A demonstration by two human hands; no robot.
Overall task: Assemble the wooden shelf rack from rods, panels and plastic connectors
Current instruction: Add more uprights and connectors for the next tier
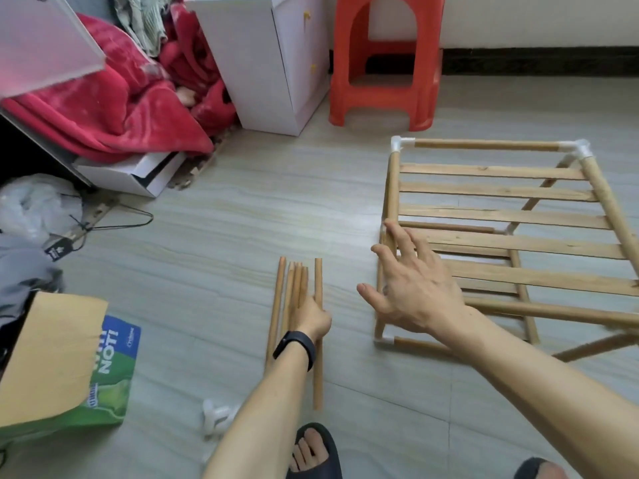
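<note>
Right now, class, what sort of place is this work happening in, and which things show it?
Probably a room in a home, perhaps a bedroom: a red blanket lies heaped beside a white drawer cabinet, and a red plastic stool stands by the wall.

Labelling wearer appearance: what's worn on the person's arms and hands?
No sleeves in view; both forearms are bare. A black band, like a fitness tracker, sits on the left wrist. The left hand and right hand are ungloved; no rings visible.

Left forearm (257,406) partly hides perhaps 2 white connectors (213,417)
</note>
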